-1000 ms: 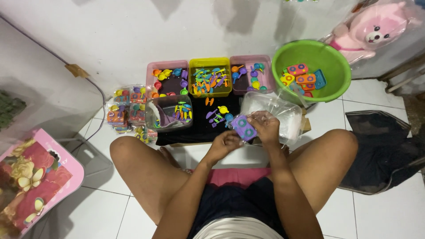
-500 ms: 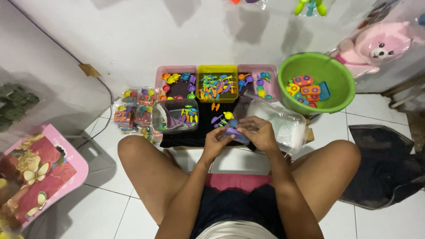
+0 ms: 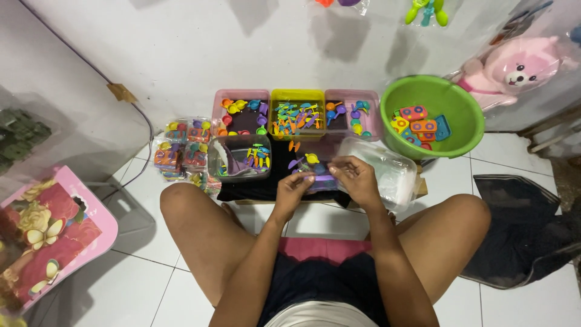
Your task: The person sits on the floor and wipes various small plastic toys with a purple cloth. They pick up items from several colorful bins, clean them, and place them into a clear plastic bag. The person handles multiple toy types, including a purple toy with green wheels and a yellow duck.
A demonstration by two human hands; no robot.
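Purple plastic toy piece [image 3: 321, 180] sits pinched between both hands above the black cloth [image 3: 254, 189] — the left hand [image 3: 292, 189] curls its fingers closed on the near end, the right hand [image 3: 356, 175] grips the far end with bent fingers. Just beyond lie the clear tub [image 3: 239, 158] and the yellow tray [image 3: 297, 115] of small coloured toys.

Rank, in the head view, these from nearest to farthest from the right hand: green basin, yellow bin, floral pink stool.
From the right hand:
1. Yellow bin, just beyond the hand, slightly left, by the wall.
2. Green basin, farther off to the right.
3. Floral pink stool, far left, past the person's left knee.
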